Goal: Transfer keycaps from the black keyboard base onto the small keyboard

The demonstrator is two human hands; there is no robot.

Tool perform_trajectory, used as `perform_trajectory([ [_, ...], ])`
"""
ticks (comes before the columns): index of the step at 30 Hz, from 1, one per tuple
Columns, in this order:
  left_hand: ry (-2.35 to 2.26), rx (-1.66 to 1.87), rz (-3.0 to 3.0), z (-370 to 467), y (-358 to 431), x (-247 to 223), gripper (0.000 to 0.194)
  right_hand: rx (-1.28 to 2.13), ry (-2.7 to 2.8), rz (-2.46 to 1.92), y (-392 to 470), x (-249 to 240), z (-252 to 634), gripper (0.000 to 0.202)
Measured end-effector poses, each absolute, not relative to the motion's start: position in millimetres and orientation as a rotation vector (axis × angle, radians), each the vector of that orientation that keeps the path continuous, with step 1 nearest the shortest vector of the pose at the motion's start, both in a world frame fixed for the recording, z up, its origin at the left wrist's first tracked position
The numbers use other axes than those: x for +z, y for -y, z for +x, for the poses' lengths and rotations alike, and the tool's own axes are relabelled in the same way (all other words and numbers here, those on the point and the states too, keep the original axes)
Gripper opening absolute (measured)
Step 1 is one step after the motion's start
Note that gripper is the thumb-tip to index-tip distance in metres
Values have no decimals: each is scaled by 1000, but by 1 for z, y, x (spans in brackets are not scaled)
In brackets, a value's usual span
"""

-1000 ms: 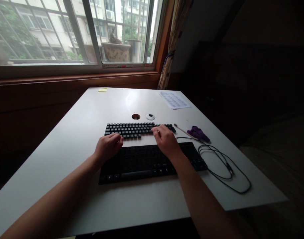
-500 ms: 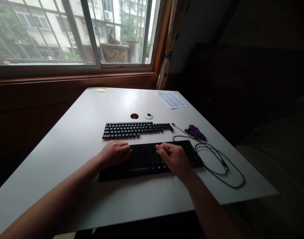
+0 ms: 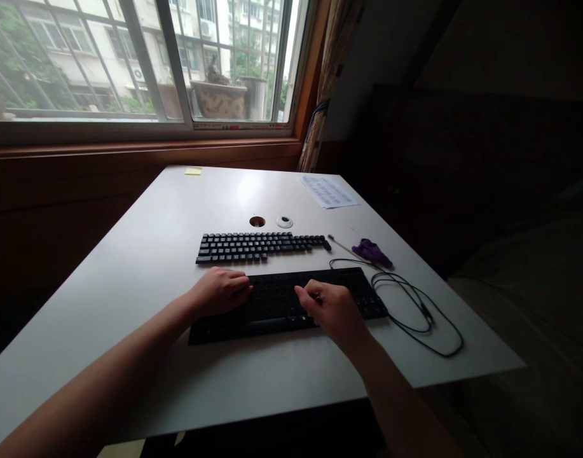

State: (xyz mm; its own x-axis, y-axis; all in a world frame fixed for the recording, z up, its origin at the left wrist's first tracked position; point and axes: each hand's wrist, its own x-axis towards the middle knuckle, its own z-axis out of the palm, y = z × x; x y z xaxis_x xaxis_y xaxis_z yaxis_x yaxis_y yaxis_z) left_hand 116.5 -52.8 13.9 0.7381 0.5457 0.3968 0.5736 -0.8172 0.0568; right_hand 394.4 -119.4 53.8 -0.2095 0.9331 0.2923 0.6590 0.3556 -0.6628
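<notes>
Long black keyboard (image 3: 272, 299) lies near, mid-surface, long side roughly toward the person. Most of its main field looks bare of caps; a few show near the right hand.

Left hand (image 3: 222, 292) sits over its left end, fingers curled and bunched; can't tell if they pinch anything. Right hand (image 3: 336, 312) is over the right-of-centre part, thumb drawn in against curled fingers; contents hidden, can't tell there either.

Change: a second ago both hands were out at the rows of black keycaps (image 3: 246, 245) just beyond the keyboard. Now they're back over the keyboard, right hand a touch nearer than half a second ago. Means work has shifted from rows to keyboard, and the rows are in full view: near row stops well short of the right end.

Right of that: thin pale stick with a dark tip (image 3: 343, 245), its other end by a crumpled purple cloth (image 3: 371, 252). Coiled black cable (image 3: 427, 313) lies nearer, off the keyboard's right end.

Far: round hole (image 3: 257, 221) in the white surface (image 3: 143, 254), white ring cover (image 3: 285, 222) just right of it, printed paper sheets (image 3: 329, 193) far right, yellow note (image 3: 193, 171) far left.
</notes>
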Motion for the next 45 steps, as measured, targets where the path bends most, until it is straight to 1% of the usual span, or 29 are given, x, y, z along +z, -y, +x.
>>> perform_trajectory([
  [4, 916, -618, -2868, 116, 53, 14, 29, 805, 1713, -1458, 114, 47, 402, 39],
  [6, 909, -611, -2866, 116, 53, 14, 29, 868, 1635, -1471, 111, 43, 406, 39],
  [16, 906, -626, -2864, 117, 53, 15, 29, 849, 1526, -1473, 110, 32, 416, 39],
  [20, 878, -657, -2900, 116, 56, 17, 21, 804, 1518, -1444, 111, 39, 410, 39],
  [23, 878, -749, -2949, 120, 60, 20, 18, 791, 1470, -1423, 109, 45, 405, 38],
  [25, 915, -820, -3014, 126, 64, 22, 19, 801, 1460, -1404, 106, 48, 400, 38],
  [30, 1027, -913, -3200, 140, 70, 22, 31, 847, 1474, -1336, 100, 53, 382, 37],
  [32, 1085, -987, -3205, 142, 70, 20, 29, 845, 1487, -1323, 99, 55, 375, 37],
  [37, 1242, -1221, -3124, 140, 67, 20, 18, 743, 1548, -1310, 98, 55, 364, 35],
  [42, 1284, -1356, -3067, 138, 66, 21, 17, 517, 1699, -1294, 98, 53, 365, 33],
  [45, 1271, -1371, -3061, 138, 65, 20, 18, 322, 1818, -1173, 96, 54, 371, 29],
])
